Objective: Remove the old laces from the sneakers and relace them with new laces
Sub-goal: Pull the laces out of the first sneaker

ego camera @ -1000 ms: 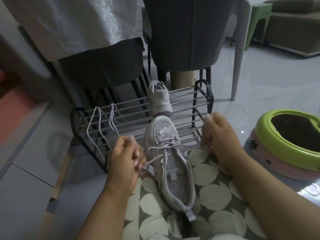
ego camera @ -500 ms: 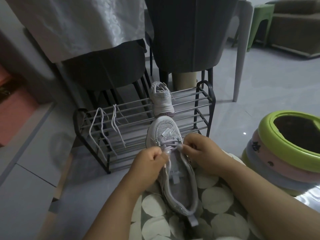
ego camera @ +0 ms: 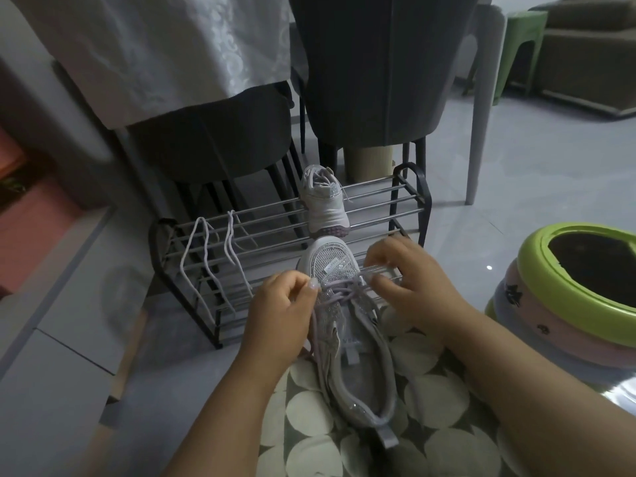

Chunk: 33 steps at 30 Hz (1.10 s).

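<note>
My left hand has its grip narrow, thumb and forefinger pinching the lilac lace at the left side of the lowest eyelets. My right hand pinches the same lace from the right, fingers curled over the toe end. The lace crosses between the two grips, just behind the mesh toe. The sneaker it threads lies on my lap on the spotted fabric, toe pointing away from me, its heel near my body. Just beyond the toe stands the metal shoe rack; the second sneaker sits on its top bars, and white laces hang over the bars well to the left. Stacked basins sit on the floor to my right.
</note>
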{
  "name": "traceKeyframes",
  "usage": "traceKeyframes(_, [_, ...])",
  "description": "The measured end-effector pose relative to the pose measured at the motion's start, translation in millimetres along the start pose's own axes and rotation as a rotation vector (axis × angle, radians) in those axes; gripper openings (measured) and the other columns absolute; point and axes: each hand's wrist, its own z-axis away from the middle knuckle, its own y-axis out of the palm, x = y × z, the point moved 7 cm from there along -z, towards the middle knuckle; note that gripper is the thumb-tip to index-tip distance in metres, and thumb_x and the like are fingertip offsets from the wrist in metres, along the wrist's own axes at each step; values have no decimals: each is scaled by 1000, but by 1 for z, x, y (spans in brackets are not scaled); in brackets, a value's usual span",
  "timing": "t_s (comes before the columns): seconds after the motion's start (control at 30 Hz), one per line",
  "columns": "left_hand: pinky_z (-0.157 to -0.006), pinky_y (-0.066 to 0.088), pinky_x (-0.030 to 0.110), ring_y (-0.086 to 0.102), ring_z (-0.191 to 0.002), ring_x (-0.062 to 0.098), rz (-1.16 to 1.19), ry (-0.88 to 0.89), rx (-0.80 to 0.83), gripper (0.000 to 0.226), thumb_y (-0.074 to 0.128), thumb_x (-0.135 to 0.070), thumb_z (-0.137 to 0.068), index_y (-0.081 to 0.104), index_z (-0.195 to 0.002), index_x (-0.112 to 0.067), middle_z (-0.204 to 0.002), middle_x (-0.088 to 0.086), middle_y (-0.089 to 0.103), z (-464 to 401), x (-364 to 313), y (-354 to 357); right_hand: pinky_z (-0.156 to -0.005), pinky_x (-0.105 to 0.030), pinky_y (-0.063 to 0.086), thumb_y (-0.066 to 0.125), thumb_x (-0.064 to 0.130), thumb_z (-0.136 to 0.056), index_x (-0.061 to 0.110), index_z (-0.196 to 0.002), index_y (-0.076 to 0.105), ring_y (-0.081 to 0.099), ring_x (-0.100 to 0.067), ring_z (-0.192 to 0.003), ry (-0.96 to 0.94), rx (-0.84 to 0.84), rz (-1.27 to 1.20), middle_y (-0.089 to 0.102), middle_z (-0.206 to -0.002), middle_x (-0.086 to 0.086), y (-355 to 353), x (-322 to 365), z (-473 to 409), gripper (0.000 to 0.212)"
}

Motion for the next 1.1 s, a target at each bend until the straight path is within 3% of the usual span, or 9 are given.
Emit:
traceKeyframes(0.07, [-64, 46, 31, 55, -60, 8, -9, -63, 3, 21, 51, -29, -96, 62, -80, -22, -72, -2, 65, -1, 7, 7, -70, -23, 41, 56, 33, -86, 30, -80, 55, 50, -2, -78, 52, 87, 17, 55, -80, 13, 13, -3, 0, 6])
traceKeyframes(0.13, [-62, 46, 27, 57, -53, 5, -12, -84, 10, 20, 51, -27, -96, 62, -80, -22, -65, -2, 67, -2, 11, 13, -66, -28, 40, 57, 25, -90, 30, -77, 53, 50, -4, -71, 70, 157, 79, 54, -74, 12, 23, -5, 1, 14])
traceKeyframes(0.33, [-57, 50, 29, 60, -50, 9, -76, -79, 21, 17, 65, -32, -88, 66, -75, -21, -53, -4, 65, -4, 10, 17, -62, -28, 48, 63, 28, -88, 30, -76, 52, 58, -11, -68, 236, 103, -25, 59, -75, 8, 19, -13, -4, 16])
traceKeyframes(0.43, [-45, 38, 23, 44, -37, 2, -49, -87, 52, 15, 70, -31, -84, 64, -73, -23, -42, -9, 51, -2, 11, 21, -59, -28, 47, 65, 32, -87, 28, -73, 53, 56, -12, -61, 285, 188, 12, 60, -67, 5, 25, -16, -4, 19])
traceKeyframes(0.53, [-45, 36, 19, 44, -42, 0, -33, -79, 43, 13, 72, -31, -82, 66, -74, -23, -49, -10, 52, -2, 10, 22, -56, -24, 42, 68, 33, -84, 28, -72, 56, 52, -8, -58, 285, 245, 106, 58, -65, 8, 26, -16, -5, 18])
traceKeyframes(0.7, [-59, 49, 29, 58, -62, 12, -145, -27, 20, 10, 73, -29, -81, 66, -75, -25, -68, -5, 61, -4, 9, 23, -60, -29, 50, 71, 34, -81, 28, -77, 62, 59, -10, -59, 309, 294, 121, 63, -68, 7, 29, -18, -8, 12])
traceKeyframes(0.9, [-59, 40, 22, 52, -66, 9, -251, 17, 26, 17, 64, -34, -87, 58, -72, -26, -75, -7, 54, -1, 3, 25, -58, -25, 42, 69, 30, -80, 30, -66, 54, 49, -4, -57, 274, 332, 168, 57, -63, 10, 36, -18, -11, 21])
traceKeyframes(1.1, [-61, 41, 17, 53, -69, 6, -191, 11, 32, 9, 64, -21, -87, 62, -81, -28, -84, -9, 54, 2, 7, 26, -57, -20, 40, 68, 28, -83, 30, -81, 62, 50, -1, -60, 244, 335, 118, 59, -69, 11, 40, -11, -6, 7])
